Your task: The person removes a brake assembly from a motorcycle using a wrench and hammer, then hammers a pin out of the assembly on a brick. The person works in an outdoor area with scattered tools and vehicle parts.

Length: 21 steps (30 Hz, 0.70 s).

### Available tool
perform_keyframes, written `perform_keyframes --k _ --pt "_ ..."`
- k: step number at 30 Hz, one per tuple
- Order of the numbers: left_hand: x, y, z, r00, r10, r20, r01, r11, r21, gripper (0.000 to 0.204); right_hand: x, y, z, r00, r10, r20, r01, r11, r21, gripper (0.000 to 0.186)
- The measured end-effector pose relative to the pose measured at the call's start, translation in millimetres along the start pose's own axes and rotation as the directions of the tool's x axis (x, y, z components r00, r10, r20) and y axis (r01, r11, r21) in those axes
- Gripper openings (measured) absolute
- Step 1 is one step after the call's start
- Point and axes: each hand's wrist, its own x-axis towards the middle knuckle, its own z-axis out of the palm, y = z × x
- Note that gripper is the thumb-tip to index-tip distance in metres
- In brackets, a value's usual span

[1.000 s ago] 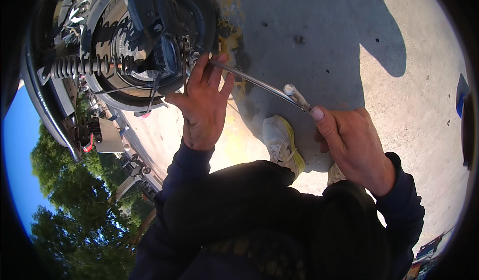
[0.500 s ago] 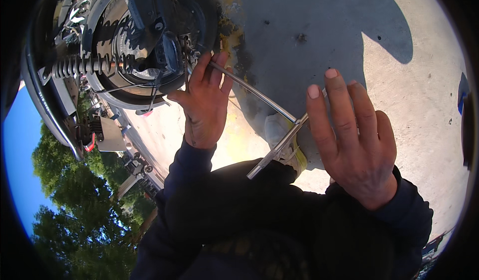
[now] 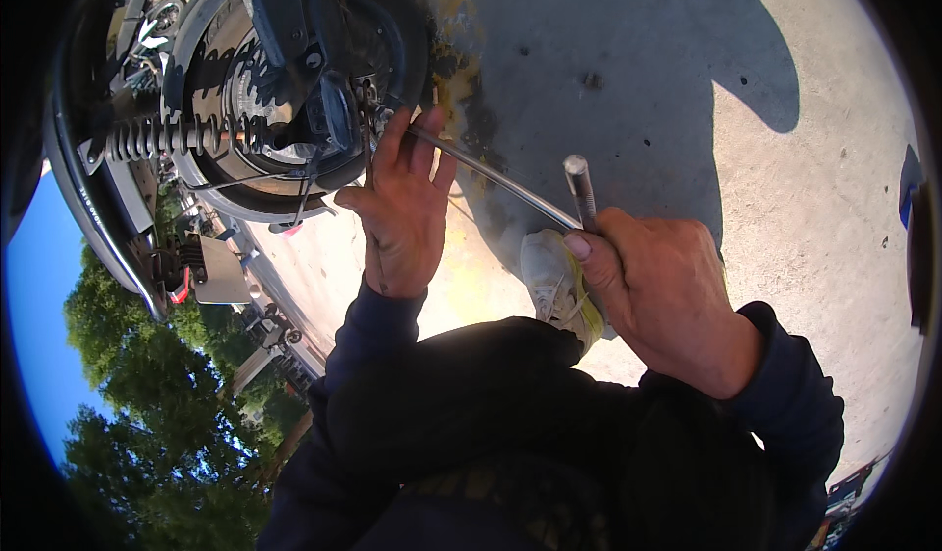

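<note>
- A black-tyred wheel with a pale hub (image 3: 400, 55) stands at the upper left, partly behind a dark grey metal frame arm (image 3: 280, 16).
- A long silver metal T-shaped wrench (image 3: 512, 186) slants away to the lower right of the wheel; its far end is beside the wheel's lower right edge, and the fingers hide how it is seated there.
- The left hand (image 3: 404, 219), palm up, is just below the wheel; its grip is loose, with the fingers stretched out, the thumb apart and the wrench's shaft lying against the fingers.
- The right hand (image 3: 667, 281), well to the lower right of the wheel, has its grip curled firmly around the wrench's crossbar, one ridged end of which (image 3: 581, 190) sticks up past the thumb.
- A black metal coil spring (image 3: 162, 137) crosses the wheel's left side.
- A whitish fabric shoe with a yellow-green sole edge (image 3: 548, 271) is to the lower right of the wheel, under the wrench.
- Grey concrete floor (image 3: 638, 90), partly shaded, spreads to the wheel's right.
- A leafy green tree (image 3: 147, 384) shows well below the wheel.
</note>
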Motion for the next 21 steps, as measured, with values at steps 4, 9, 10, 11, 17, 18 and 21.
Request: perform_keyframes --k 4,9,10,11,17,18,21 --pt "2 -1 1 0.999 -0.021 0.032 0.021 0.999 -0.026 0.116 -14 -3 -2 0.971 -0.15 -0.185 0.05 0.888 -0.457 0.027" --pt "0 0 -3 1.0 0.009 0.028 -0.009 1.0 0.01 0.115 -10 1 9 0.94 -0.293 -0.173 0.163 0.833 -0.528 0.023" --pt "0 1 -2 1.0 0.009 0.022 -0.009 1.0 0.005 0.115 -4 3 17 0.949 -0.286 -0.131 0.213 0.89 -0.402 0.023" --pt "1 0 0 1.0 0.007 0.022 -0.007 1.0 0.0 0.115 0 5 19 0.955 -0.281 -0.098 0.245 0.928 -0.28 0.023" --pt "3 -2 -3 0.999 0.027 0.038 -0.026 1.0 -0.01 0.115 -8 11 -18 0.968 0.242 0.069 -0.251 0.918 0.307 0.038" --pt "5 -2 -2 0.999 0.028 0.042 -0.028 1.0 -0.011 0.114 -12 6 -17 0.974 -0.014 -0.226 -0.036 0.976 -0.217 0.039" --pt "-3 2 1 0.999 0.019 -0.026 -0.02 0.999 -0.025 0.116 -4 -9 -11 0.989 -0.09 -0.117 0.054 0.959 -0.276 0.055"
